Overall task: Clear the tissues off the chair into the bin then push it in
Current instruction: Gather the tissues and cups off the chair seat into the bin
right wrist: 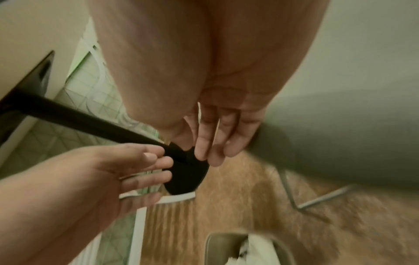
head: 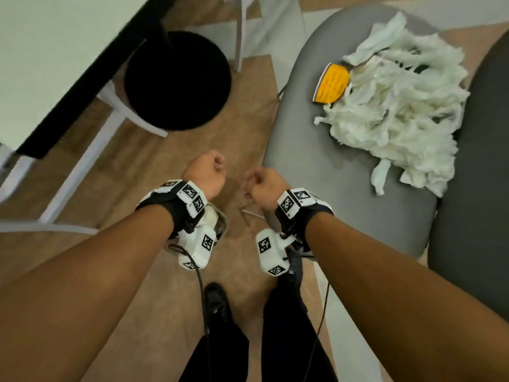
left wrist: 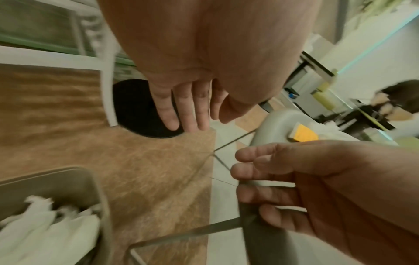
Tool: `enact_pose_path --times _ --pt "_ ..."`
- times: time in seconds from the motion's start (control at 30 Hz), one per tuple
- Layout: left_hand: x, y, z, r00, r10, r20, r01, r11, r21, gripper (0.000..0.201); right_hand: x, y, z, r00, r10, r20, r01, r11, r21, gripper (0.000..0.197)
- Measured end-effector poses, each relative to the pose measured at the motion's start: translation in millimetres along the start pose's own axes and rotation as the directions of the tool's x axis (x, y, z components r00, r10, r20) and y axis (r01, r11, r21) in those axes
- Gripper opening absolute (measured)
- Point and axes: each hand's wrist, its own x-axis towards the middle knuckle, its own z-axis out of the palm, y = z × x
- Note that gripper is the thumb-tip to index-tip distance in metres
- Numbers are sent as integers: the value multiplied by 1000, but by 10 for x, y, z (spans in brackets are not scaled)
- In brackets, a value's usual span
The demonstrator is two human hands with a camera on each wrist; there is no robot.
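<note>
A pile of crumpled white tissues (head: 394, 106) lies on the grey chair seat (head: 303, 150) at the right, with a yellow and white sponge-like piece (head: 332, 84) at its left edge. My left hand (head: 212, 172) and right hand (head: 261, 183) hang close together over the wooden floor, left of the chair, both empty with loosely relaxed fingers. The beige bin (left wrist: 56, 179) stands below my left wrist with tissues (left wrist: 45, 233) inside. In the head view only a sliver of the bin (head: 221, 224) shows. The right wrist view has its rim (right wrist: 226, 236) at the bottom.
A black round table base (head: 176, 81) sits on the floor ahead, under a white tabletop (head: 41, 37) with a dark edge. White frame bars (head: 82, 166) run at the left. The chair's dark backrest (head: 473, 188) is at the far right. My shoe (head: 217, 301) is below.
</note>
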Motion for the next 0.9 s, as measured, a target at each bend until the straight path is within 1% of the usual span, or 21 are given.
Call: enact_pose_path --times 0.03,0.07,0.13,0.2,0.23,0.33,0.37,0.4,0.5,0.53,0.6,0.7,0.77,0.8,0.87,0.9 --pt "52 193 71 999 42 12 -43 999 20 19 104 150 -163 1000 -8 -30 9 1000 18 21" --pt "119 375 180 995 94 23 -94 995 25 21 96 229 -367 997 -15 -70 18 999 43 21" --pt "234 757 409 987 151 51 -152 988 9 26 -1 321 -810 986 -37 -161 48 997 64 24" --pt "338 1146 640 978 198 70 -199 980 -1 30 -52 503 -1223 968 15 -249 17 992 125 30" --pt "379 1337 723 971 228 73 -230 973 16 33 -77 601 -1406 962 41 -271 0 989 150 34" --pt "543 1821 951 940 335 59 -339 935 102 44 -93 884 -1815 952 143 -271 -70 962 264 49" --pt "592 1980 988 936 349 51 -352 924 148 48 -79 942 -1900 945 173 -278 -83 948 308 55" --pt "654 2092 1027 934 357 30 -356 915 191 53 -55 989 -1953 942 184 -280 -80 935 346 59" --pt "788 2454 1147 944 330 -4 -314 901 298 62 -2 1095 -2146 940 206 -273 -74 902 426 73" --pt "842 2511 1177 947 321 -6 -303 898 318 62 0 1116 -2193 938 210 -277 -66 890 451 72" --pt "934 2548 1209 963 269 11 -257 903 345 61 -1 1150 -2246 939 191 -285 -32 875 484 56" --pt "993 2519 1250 982 175 64 -187 918 351 63 17 1200 -2274 945 127 -302 27 888 459 28" --pt "966 2471 1283 984 157 82 -176 922 345 59 6 1204 -2275 955 92 -282 41 901 432 20" --pt "943 2444 1295 982 171 77 -187 922 339 50 -9 1198 -2270 961 82 -266 38 908 417 20" --pt "878 2381 1314 974 221 49 -224 914 338 21 -81 1165 -2254 969 58 -241 36 929 369 27" --pt "839 2362 1315 970 242 20 -234 915 328 11 -122 1144 -2250 972 36 -233 44 943 330 29"
